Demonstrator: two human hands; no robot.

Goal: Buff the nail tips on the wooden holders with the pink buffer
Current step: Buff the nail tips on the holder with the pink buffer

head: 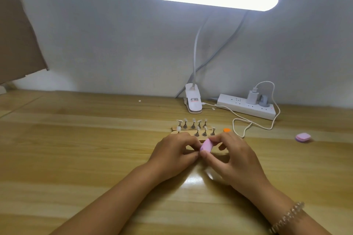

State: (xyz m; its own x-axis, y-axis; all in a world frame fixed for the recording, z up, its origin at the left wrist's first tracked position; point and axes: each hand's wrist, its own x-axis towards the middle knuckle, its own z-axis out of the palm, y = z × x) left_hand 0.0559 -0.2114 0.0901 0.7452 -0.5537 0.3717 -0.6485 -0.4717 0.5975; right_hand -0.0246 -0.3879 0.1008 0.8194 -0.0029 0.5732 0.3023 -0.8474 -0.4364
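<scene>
Two wooden holders (178, 128) lie one behind the other on the table, each with a row of small metal stands carrying clear nail tips (193, 120). My right hand (232, 155) pinches the pink buffer (206, 145) between thumb and fingers just in front of the near holder. Curled fingers of my left hand (172, 151) meet the buffer from the left; what they pinch is hidden behind them. The near holder's left part is covered by my left hand.
A clip lamp (193, 101) stands behind the holders, its lit bar overhead. A white power strip (246, 108) with a charger and a looping white cable (248, 123) lies at the back right. A second pink buffer (303, 137) lies far right, an orange piece (226, 130) beside the holders.
</scene>
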